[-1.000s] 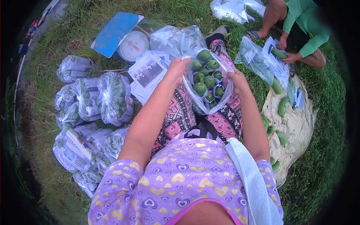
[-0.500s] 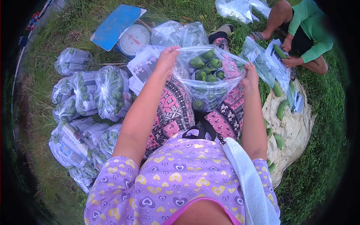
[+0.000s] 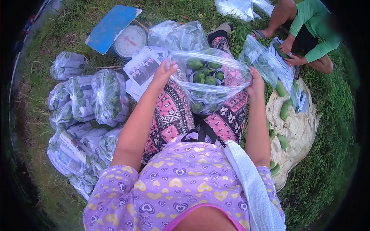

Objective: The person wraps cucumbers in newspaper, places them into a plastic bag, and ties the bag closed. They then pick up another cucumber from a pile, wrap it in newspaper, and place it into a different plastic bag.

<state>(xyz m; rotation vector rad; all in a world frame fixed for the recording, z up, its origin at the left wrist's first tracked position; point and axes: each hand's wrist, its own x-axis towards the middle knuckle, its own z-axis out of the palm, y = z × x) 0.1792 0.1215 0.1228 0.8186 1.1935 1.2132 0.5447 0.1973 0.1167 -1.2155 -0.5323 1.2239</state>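
Observation:
A clear plastic bag (image 3: 216, 94) of green, cucumber-like vegetables (image 3: 210, 79) stands between my legs, its mouth spread wide. My left hand (image 3: 165, 74) pinches the left side of the rim. Opposite it, my right hand (image 3: 256, 82) has its fingers closed on the right side of the rim. Rounded green ends face up inside the bag, several of them with paper around them. Printed paper sheets (image 3: 143, 70) lie just beyond my left hand.
Several filled bags (image 3: 110, 96) are grouped at left on the grass. Beyond the papers are a dial scale (image 3: 130, 41) with a blue pan (image 3: 111, 29) and a clear bag (image 3: 175, 34). At right, green vegetables lie on a beige sheet (image 3: 298, 133); a person in green sleeves (image 3: 308, 23) handles one.
The view has shifted slightly, so most things sit a little further left. My left hand has come lower along the bag's rim, and its fingers have loosened a little.

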